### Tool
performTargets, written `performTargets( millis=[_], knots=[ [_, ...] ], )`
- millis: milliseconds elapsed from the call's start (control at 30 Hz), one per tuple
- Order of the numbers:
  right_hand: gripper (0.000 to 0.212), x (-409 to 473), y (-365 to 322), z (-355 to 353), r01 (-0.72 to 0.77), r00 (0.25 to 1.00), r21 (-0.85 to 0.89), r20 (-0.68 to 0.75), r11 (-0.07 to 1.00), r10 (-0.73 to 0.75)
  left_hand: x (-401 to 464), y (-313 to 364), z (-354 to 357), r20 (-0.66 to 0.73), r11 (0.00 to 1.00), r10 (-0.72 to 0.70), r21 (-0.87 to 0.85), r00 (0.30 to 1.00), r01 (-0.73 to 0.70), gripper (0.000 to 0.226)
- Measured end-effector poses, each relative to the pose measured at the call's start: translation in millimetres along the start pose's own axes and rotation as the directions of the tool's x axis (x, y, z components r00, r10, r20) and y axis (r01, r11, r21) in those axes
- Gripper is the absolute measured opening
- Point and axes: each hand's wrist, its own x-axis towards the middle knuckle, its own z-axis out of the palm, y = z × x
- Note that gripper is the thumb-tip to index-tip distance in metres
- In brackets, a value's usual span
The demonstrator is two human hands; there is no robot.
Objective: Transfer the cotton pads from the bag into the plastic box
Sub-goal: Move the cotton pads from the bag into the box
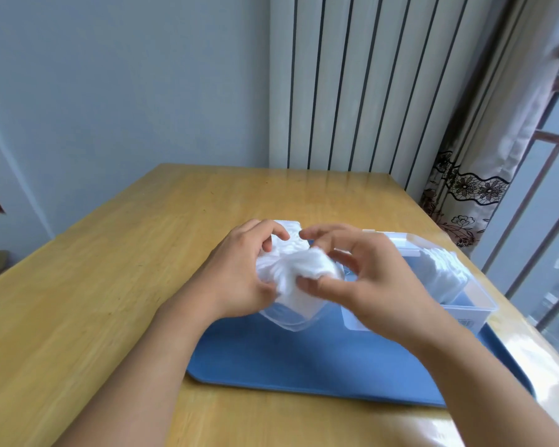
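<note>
A wooden table [110, 301] is standing in a corner by a radiator and a curtained window, carrying a blue mat [288, 359] that is giving the work a bounded patch. On the mat, the left hand [236, 279] is gripping the clear bag [291, 314] from its left side, fingers curled round it, probably to be steadying it and keeping its mouth up. The right hand [371, 279] is pinching a bunch of white pads [304, 269] between thumb and fingertips at the bag's opening, seemingly drawing them out. Just right of the bag, the clear box [465, 304] is sitting open on the mat, close enough for a short carry. A stack of pads is already lying inside its far end, so the transfer is looking partly done.
</note>
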Motion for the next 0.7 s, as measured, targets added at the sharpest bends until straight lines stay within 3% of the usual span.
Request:
performTargets(
  millis=[33, 100, 167, 233, 367, 433, 567, 700],
  knots=[
    [0.015, 1, -1, -4, -0.036, 0.999, 0.156, -0.018, 0.987, 0.039, -1, 2, -2, 0.013, 0.998, 0.016, -0.065, 1.000, -0.015, 0.062],
    [0.018, 4, 1, -10, -0.059, 0.994, 0.271, -0.068, 0.961, 0.080, -3, 9, -8, -0.017, 0.950, 0.073, -0.302, 0.997, -0.075, 0.060],
    [0.027, 5, 2, -12, -0.089, 0.993, 0.347, -0.037, 0.934, 0.109, -6, 20, -13, -0.086, 0.810, 0.086, -0.574, 0.993, -0.120, 0.055],
    [0.041, 5, 4, -11, -0.124, 0.992, 0.420, 0.021, 0.899, 0.127, -7, 31, -10, -0.064, 0.689, 0.013, -0.723, 0.998, -0.055, 0.056],
    [0.049, 6, 4, -6, -0.123, 0.988, 0.407, -0.035, 0.905, 0.150, -6, 41, 3, 0.047, 0.656, -0.082, -0.749, 0.996, 0.089, 0.041],
    [0.052, 7, 4, -5, -0.099, 0.982, 0.371, -0.116, 0.923, 0.151, -5, 42, 3, 0.064, 0.590, -0.107, -0.799, 0.992, 0.115, 0.033],
    [0.038, 9, 8, -5, 0.003, 0.940, 0.176, -0.336, 0.984, 0.058, -4, 42, 5, 0.088, 0.457, -0.169, -0.875, 0.982, 0.158, 0.027],
    [0.026, 9, 11, -6, 0.048, 0.914, 0.138, -0.407, 0.989, 0.013, -3, 41, 7, 0.112, 0.409, -0.159, -0.897, 0.981, 0.168, 0.031]
  ],
)
